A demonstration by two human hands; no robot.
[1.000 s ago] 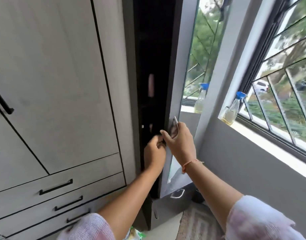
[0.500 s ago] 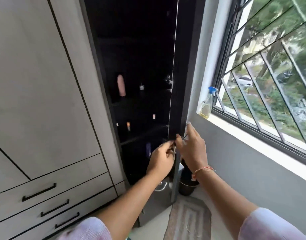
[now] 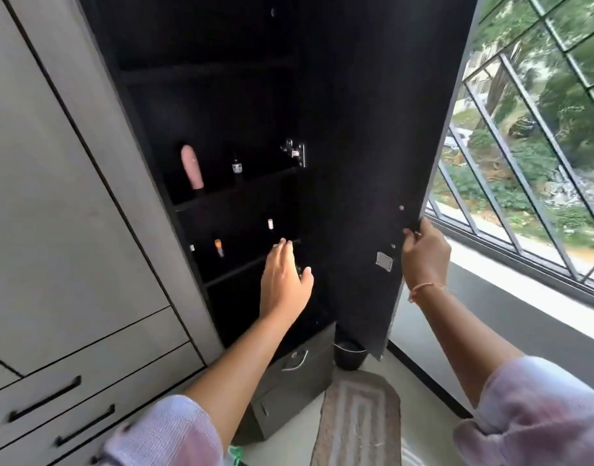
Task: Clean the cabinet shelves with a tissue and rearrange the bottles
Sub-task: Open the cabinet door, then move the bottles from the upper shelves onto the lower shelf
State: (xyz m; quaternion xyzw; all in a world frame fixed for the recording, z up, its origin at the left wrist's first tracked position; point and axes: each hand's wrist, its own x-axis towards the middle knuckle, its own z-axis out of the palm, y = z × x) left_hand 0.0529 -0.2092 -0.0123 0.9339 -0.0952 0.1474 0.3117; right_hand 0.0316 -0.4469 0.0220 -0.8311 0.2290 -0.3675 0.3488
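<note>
The fingers (image 3: pixel 282 245) of the left hand (image 3: pixel 284 284) are spread loosely and hold nothing, reaching into the dark cabinet (image 3: pixel 201 95) at the level of the lower shelf (image 3: pixel 235 272). No tissue shows in either hand.

Going left to right inside: on the middle shelf (image 3: pixel 235 191) a pink bottle (image 3: pixel 192 167) stands at the left, with a small dark bottle (image 3: pixel 236 168) near it. One shelf down, an orange-capped vial (image 3: pixel 218 247) stands left of a small white-capped vial (image 3: pixel 270 224), which is just beyond the left fingertips. These look light and rigid; the smaller ones seem easy to tip, so I would pinch each around its body, low down. The pink one is tall and narrow, probably smooth plastic, and best taken around its middle.

Further right, the cabinet door (image 3: pixel 373 129) stands open, and the right hand (image 3: pixel 425 257) is closed on its outer edge, fingers wrapped behind, thumb on the inner face. Beyond it is the grilled window (image 3: pixel 541 112).
</note>
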